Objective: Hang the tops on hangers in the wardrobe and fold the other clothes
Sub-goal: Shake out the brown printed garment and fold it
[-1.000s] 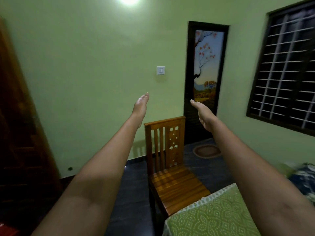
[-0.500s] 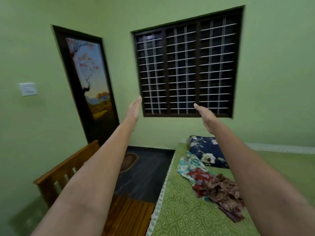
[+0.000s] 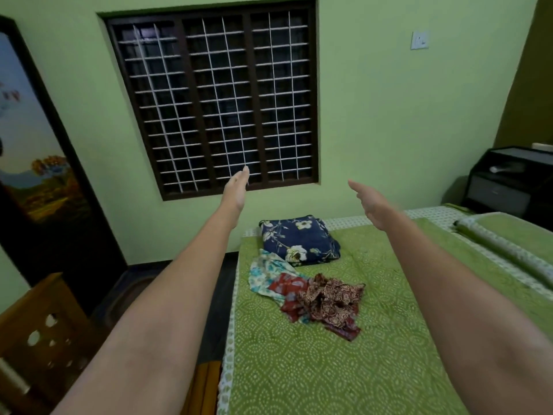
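Note:
A small heap of crumpled clothes lies on the green patterned bed: a maroon printed garment, a red printed piece and a light floral piece. Behind them sits a folded navy floral blanket. Both my arms are stretched out straight in front of me, well above the bed. My left hand and my right hand have straight fingers, palms facing each other, and hold nothing. No wardrobe or hanger is in view.
A barred window fills the wall ahead. A dark door with a painted panel stands at the left, a wooden chair below it. A black bedside cabinet is at the right, a rolled bolster on the bed.
My view has swung right, from the chair and door to the bed and window. My arms stay stretched out with straight fingers throughout.

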Demonstrator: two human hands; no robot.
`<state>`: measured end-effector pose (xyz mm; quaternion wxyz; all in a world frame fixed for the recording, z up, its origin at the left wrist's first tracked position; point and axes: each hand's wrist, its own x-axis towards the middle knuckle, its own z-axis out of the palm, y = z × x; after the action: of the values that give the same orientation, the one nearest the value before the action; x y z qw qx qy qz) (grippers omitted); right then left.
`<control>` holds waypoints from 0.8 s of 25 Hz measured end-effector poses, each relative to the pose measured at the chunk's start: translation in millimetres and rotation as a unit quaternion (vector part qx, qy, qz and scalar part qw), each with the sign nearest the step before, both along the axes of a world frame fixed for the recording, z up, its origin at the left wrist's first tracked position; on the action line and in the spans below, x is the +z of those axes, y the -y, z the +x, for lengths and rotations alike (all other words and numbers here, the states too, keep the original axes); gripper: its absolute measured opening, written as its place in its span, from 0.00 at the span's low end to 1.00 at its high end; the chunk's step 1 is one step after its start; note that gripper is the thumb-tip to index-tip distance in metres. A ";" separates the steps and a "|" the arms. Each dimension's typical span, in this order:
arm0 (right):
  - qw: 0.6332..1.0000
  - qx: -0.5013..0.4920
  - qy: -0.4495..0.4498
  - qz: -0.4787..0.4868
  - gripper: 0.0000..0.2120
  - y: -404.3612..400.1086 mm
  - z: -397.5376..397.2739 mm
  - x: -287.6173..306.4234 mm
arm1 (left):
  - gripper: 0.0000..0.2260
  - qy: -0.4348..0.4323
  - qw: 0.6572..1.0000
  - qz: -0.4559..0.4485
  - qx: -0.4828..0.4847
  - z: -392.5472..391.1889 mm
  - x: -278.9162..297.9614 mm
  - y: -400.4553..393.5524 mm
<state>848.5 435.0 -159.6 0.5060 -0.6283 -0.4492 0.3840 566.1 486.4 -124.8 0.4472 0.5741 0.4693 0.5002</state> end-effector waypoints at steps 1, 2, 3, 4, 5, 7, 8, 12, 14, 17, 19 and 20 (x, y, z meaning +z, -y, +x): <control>1.000 0.002 0.006 -0.018 0.32 -8.6 6.4 -10.6 | 0.25 -0.002 1.000 -0.008 0.000 5.8 -8.9 -10.9; 0.999 0.006 0.012 -0.037 0.32 -17.2 11.9 -22.1 | 0.25 -0.005 1.000 -0.017 0.003 11.5 -19.1 -21.6; 0.998 0.014 0.015 -0.055 0.33 -27.4 17.5 -34.8 | 0.26 -0.011 1.000 -0.026 0.011 17.8 -31.4 -34.1; 0.997 0.023 0.019 -0.070 0.32 -39.3 24.0 -49.0 | 0.26 -0.019 0.999 -0.037 0.020 24.6 -45.7 -47.3; 0.996 0.029 0.022 -0.084 0.31 -52.0 31.2 -63.4 | 0.26 -0.028 0.998 -0.051 0.032 31.9 -60.5 -59.7; 0.992 0.040 0.025 -0.113 0.30 -83.7 48.8 -92.8 | 0.25 -0.043 0.994 -0.088 0.050 51.6 -94.9 -90.8; 0.990 0.045 0.023 -0.135 0.29 -99.7 57.1 -109.2 | 0.24 -0.045 0.992 -0.111 0.050 61.2 -112.7 -104.0; 0.968 0.074 0.042 -0.237 0.28 -161.5 79.0 -185.0 | 0.22 -0.085 0.973 -0.209 0.046 97.7 -199.5 -146.3; 0.955 0.091 0.081 -0.271 0.22 -183.3 84.5 -236.7 | 0.21 -0.123 0.955 -0.268 0.040 108.5 -256.3 -155.6; 0.917 0.154 0.176 -0.323 0.17 -202.5 86.8 -319.8 | 0.18 -0.167 0.916 -0.363 0.028 121.1 -343.7 -170.3; 0.877 0.207 0.266 -0.342 0.18 -216.2 90.3 -369.9 | 0.18 -0.124 0.889 -0.439 0.040 133.3 -390.6 -183.3; 0.857 0.229 0.306 -0.345 0.21 -226.6 92.8 -393.5 | 0.19 -0.100 0.877 -0.468 0.038 141.5 -411.9 -190.0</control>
<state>941.3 661.6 -553.1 -0.0085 -0.7282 -0.5510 0.4075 707.6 676.4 -536.6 0.5950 0.3264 0.7126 0.1783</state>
